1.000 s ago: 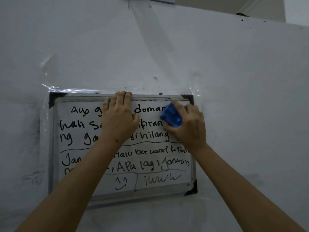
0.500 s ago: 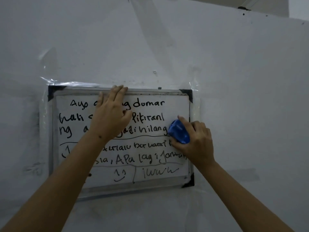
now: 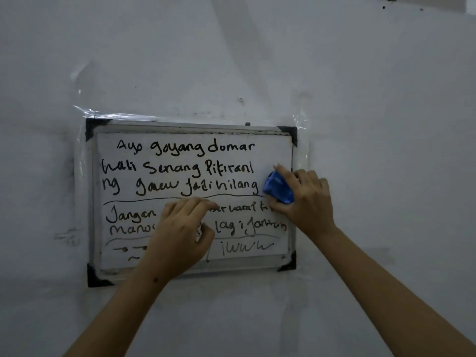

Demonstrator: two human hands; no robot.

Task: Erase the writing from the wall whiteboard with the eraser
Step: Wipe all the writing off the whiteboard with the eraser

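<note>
One small rectangular whiteboard with a silver metal frame (image 3: 90,202), fixed flat to a white painted wall (image 3: 386,124). Four black plastic corner caps, one at each corner of the frame. Clear glossy tape or film (image 3: 85,110) shows along the top edge and both sides, wrinkled at the upper left. One small screw or nail head (image 3: 240,99) sits in the wall above the top edge, apart from the frame.

Black handwritten marker writing (image 3: 180,168) fills the board surface: three lines above a drawn curve, two lines below it, then a second curve with a short scrawl and small marks under it. A bare white strip runs down the right side of the upper three lines, between the line ends and the right frame edge.

One blue soft eraser (image 3: 279,188), pressed to the board near the right frame edge, level with the third line and just right of its last word. Right hand (image 3: 306,202): closed grip round the eraser, thumb below, fingers over the top, knuckles reaching past the right frame edge.

Left hand (image 3: 180,235): fingers loosely curled, holding nothing, over the lower middle of the board and covering part of the fourth and fifth lines; whether it touches the surface cannot be told.

Bare wall lies open on all sides of the frame.
</note>
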